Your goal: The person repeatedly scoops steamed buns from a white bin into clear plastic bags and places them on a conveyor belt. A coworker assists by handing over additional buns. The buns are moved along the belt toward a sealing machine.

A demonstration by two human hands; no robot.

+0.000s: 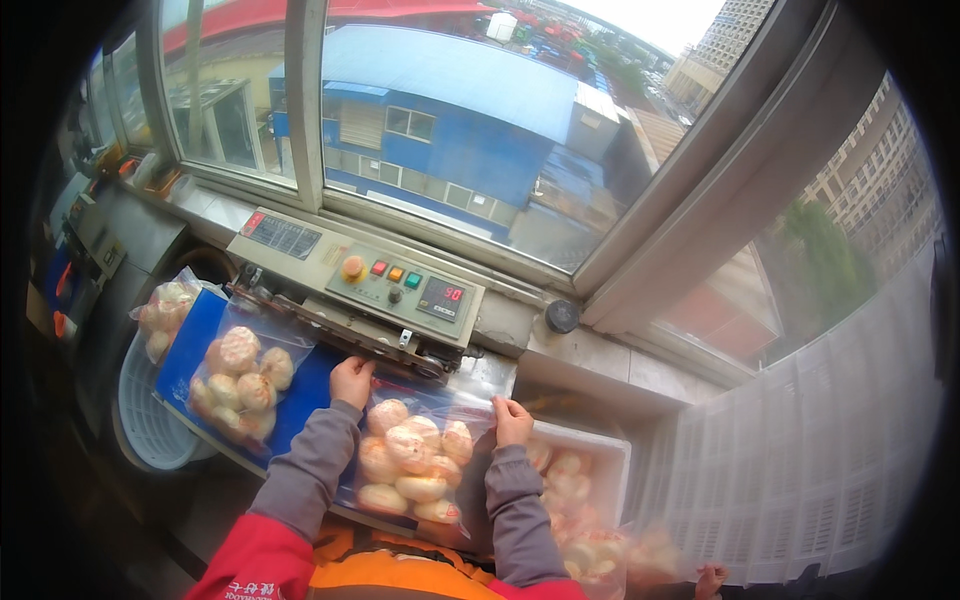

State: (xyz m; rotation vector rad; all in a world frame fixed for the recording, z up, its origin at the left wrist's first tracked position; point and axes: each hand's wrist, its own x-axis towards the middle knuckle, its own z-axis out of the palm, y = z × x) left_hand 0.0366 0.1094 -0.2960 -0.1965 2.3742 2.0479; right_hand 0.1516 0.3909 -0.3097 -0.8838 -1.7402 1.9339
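A clear plastic bag (420,472) of pale round food pieces with reddish marks lies before me on the blue conveyor belt (319,390). My left hand (351,384) pinches the upper left corner of its mouth, close under the edge of a continuous band sealer (360,277). At the upper right corner, my right hand (514,421) grips the plastic between thumb and fingers, so the mouth is drawn out between both hands. Farther left on the belt rests another filled bag (240,382), its top edge at the sealer.
A filled bag (166,311) sits at the belt's left end, above a white plastic basket (154,420). On my right stand a white foam box (619,457) holding more bags and stacked white crates (787,465). Another person's hand (711,579) shows at lower right. Windows line the far side.
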